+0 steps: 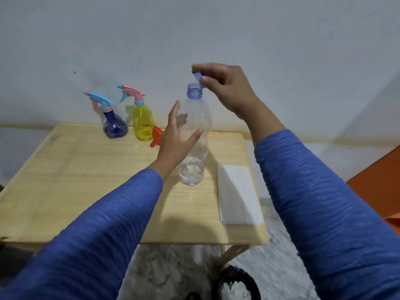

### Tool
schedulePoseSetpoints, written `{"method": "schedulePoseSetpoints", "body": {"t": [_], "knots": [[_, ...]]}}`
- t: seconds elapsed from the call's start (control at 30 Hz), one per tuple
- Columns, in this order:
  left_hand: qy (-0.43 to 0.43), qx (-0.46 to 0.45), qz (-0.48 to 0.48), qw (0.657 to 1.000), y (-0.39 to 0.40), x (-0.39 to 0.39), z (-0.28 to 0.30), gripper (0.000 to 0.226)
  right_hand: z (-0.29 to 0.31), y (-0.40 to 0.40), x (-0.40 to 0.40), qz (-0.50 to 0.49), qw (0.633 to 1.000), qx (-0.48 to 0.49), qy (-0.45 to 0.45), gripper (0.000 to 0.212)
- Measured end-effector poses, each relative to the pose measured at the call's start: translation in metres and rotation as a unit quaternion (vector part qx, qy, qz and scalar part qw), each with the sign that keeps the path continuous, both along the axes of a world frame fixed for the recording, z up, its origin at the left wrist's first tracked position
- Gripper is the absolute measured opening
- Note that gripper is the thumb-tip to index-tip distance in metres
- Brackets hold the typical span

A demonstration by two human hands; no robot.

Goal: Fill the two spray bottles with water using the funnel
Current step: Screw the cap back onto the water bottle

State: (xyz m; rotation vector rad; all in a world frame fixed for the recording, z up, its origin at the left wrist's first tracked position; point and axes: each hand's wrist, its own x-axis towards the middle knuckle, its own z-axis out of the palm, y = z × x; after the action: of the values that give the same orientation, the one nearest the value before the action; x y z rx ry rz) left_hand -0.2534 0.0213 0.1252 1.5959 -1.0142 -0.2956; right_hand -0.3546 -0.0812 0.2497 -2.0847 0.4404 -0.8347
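Filling hasn't begun: your right hand (225, 87) pinches the cap (198, 78) above the water bottle (194, 135), left hand (175, 137) spread wide beside it; both spray bottles (141, 122) remain capped.

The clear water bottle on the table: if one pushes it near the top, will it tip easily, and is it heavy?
The clear water bottle is tall and narrow, so a push near its open neck would probably tip it. Only a little water sits at the bottom, so it is likely light. Its cap is off, pinched in the right hand, so tipping could spill water.
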Motion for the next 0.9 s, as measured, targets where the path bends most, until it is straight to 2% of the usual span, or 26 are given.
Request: {"method": "schedulePoseSetpoints", "body": {"t": [0.1, 0.33, 0.57, 0.73, 0.9], "knots": [[0.032, -0.001, -0.010, 0.999, 0.001, 0.002, -0.002, 0.087, 0.013, 0.004, 0.003, 0.018, 0.988, -0.091, 0.122, 0.029], [0.049, 0.003, -0.025, 0.998, -0.003, 0.004, -0.002, 0.087, 0.041, 0.006, 0.009, 0.036, 0.933, -0.237, 0.267, 0.029], [0.057, 0.006, -0.022, 0.998, -0.003, 0.008, -0.001, 0.086, 0.039, 0.012, 0.022, -0.016, 0.919, -0.279, 0.280, 0.024], [0.051, 0.013, -0.032, 0.998, -0.002, 0.008, 0.001, 0.086, 0.048, 0.012, 0.014, 0.022, 0.912, -0.266, 0.312, 0.026], [0.060, 0.007, -0.018, 0.998, -0.001, 0.008, 0.000, 0.086, 0.036, 0.021, 0.025, -0.043, 0.918, -0.266, 0.293, 0.025]]}}
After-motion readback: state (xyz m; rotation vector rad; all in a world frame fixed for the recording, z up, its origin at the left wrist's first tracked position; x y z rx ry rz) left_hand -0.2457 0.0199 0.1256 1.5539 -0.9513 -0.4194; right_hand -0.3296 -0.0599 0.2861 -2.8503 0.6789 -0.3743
